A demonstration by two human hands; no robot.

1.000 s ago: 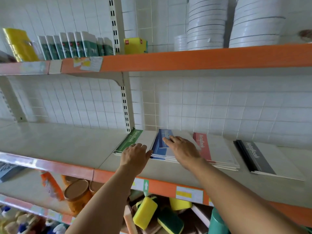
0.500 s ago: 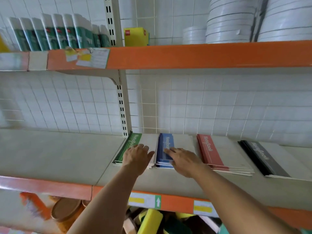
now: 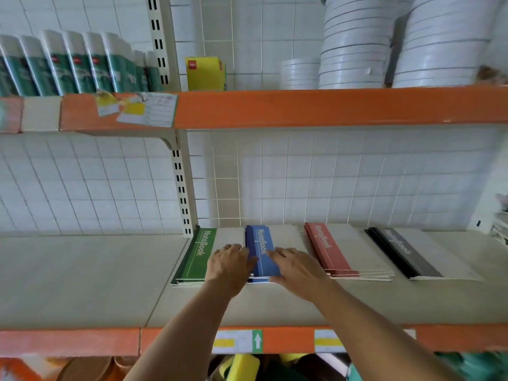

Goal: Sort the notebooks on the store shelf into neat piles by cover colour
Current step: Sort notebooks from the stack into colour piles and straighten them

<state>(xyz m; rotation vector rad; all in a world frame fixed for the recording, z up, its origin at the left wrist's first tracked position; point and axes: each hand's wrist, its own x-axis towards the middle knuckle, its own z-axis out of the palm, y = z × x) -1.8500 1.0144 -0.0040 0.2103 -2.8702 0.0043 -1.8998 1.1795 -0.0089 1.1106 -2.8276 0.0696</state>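
**Both hands flat on the blue pile**

Along the front of the shelf [image 3: 82, 284], an orange edge strip carries price labels [image 3: 237, 340]. Two bare forearms reach over it. Left hand [image 3: 229, 266] lies palm-down, fingers loosely spread, across the gap between the green notebooks [image 3: 196, 257] and the blue notebooks [image 3: 261, 250], its fingertips touching the blue pile's left edge. Right hand [image 3: 298, 268] rests flat and open on the right part of the blue pile, fingers pointing left across the cover; neither hand has anything clasped in its grip. Four piles sit side by side on the shelf, spines to the left: green, blue, then the red notebooks [image 3: 327, 250] and the black notebooks [image 3: 398, 253], well apart from the hands. Behind stands a white grid back panel. On the upper shelf [image 3: 330, 107] stand green-and-white packs [image 3: 71, 64], a yellow box [image 3: 204, 74] and white stacked tubs [image 3: 357, 42].
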